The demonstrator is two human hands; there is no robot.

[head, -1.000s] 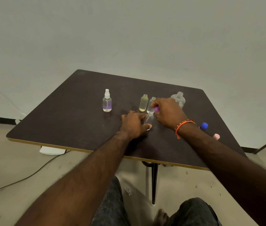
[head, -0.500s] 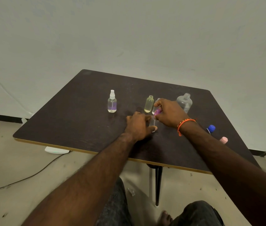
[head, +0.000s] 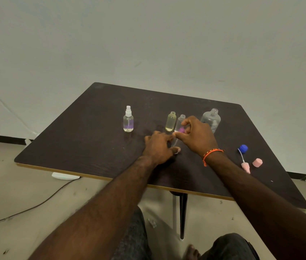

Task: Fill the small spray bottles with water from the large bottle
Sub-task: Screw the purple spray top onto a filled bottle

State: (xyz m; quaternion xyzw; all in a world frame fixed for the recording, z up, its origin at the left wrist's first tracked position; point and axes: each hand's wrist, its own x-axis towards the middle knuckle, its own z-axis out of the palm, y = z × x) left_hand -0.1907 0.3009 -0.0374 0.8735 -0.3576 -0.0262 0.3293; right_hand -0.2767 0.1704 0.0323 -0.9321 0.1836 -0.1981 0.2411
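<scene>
Your left hand (head: pixel 158 147) grips a small clear bottle (head: pixel 174 142) that stands on the dark table (head: pixel 84 143); the fingers are curled round it, so only a thin part of the bottle shows between your two hands. Your right hand (head: pixel 195 136) is directly above it, with thumb and fingers pinching a purple spray cap (head: pixel 181 130) at the bottle's top. The other fingers of this hand are lifted and bent. An orange bracelet (head: pixel 211 155) is on your right wrist.

Just behind your hands stand two open small bottles, a yellowish bottle (head: pixel 170 121) and a clear narrow bottle (head: pixel 180 121), close beside each other. The large bottle (head: pixel 210 120) stands uncapped to the right of them, partly hidden by your right hand. Well apart to the left is a spray bottle with white sprayer (head: pixel 128 120), already closed, with liquid inside.

Near the right edge of the table lie a blue cap (head: pixel 243 148), a pink sprayer (head: pixel 246 167) and a pink cap (head: pixel 257 162).
</scene>
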